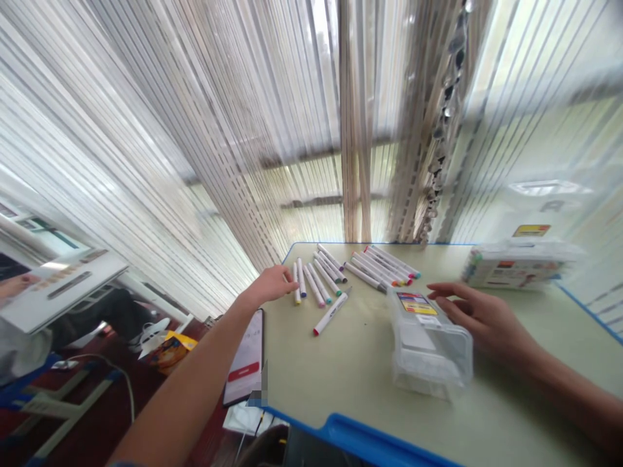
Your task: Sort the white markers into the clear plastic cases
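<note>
My left hand [275,285] is at the left end of a row of markers, fingers curled and fingertips on a white marker with a yellow end [297,292]. Beside it lie several more white markers [314,283] with differently coloured ends. One red-ended marker [331,314] rests apart, nearer to me. My right hand [479,314] is behind and right of a clear plastic box [428,350], its fingers stretched and slightly apart. Whether those fingers touch the box cannot be made out. The box lies on the table with a colourful label on top.
A second group of markers [384,266] lies near the table's far edge. At the far right stands a clear case [523,266] with a printed label. A phone [246,363] lies at the left edge of the blue-rimmed table [331,383]. String curtains [292,117] hang behind.
</note>
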Motion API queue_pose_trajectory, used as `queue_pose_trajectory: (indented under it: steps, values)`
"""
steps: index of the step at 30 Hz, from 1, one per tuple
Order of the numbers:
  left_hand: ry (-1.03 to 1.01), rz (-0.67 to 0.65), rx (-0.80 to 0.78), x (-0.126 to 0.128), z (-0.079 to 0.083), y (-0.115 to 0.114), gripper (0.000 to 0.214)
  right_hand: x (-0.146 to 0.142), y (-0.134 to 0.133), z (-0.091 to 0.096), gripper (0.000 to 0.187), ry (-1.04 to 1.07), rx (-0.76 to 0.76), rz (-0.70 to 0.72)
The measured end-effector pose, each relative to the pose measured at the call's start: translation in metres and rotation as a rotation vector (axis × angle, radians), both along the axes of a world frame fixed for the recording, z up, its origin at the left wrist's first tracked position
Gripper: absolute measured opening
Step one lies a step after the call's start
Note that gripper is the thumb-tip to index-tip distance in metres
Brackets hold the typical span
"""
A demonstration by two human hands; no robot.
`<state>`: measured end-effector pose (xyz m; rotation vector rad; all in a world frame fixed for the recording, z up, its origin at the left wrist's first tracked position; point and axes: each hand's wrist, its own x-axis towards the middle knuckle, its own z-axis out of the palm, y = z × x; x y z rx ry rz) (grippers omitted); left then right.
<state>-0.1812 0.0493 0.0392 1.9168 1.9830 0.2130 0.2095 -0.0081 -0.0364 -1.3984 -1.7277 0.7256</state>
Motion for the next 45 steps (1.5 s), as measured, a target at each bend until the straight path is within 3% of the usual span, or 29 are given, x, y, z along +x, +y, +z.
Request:
queue_pose_trajectory:
  steps: [11,35,40,45]
  values:
    - [-0.015,0.011,-0.055,0.000,-0.017,0.016,0.021,-0.001,-0.001,0.002,0.041,-0.043,-0.015,0.003]
    - [0.119,-0.039,-0.039,0.008,-0.013,0.011,0.020,-0.001,-0.001,0.002,0.040,-0.063,0.019,0.022]
    - [0.202,-0.110,0.110,0.030,-0.001,-0.006,0.026,-0.001,-0.002,0.003,0.039,-0.069,0.016,0.021]
    - [0.199,-0.311,0.076,0.067,-0.005,-0.030,0.036,-0.002,-0.002,0.004,0.038,-0.045,0.012,0.022]
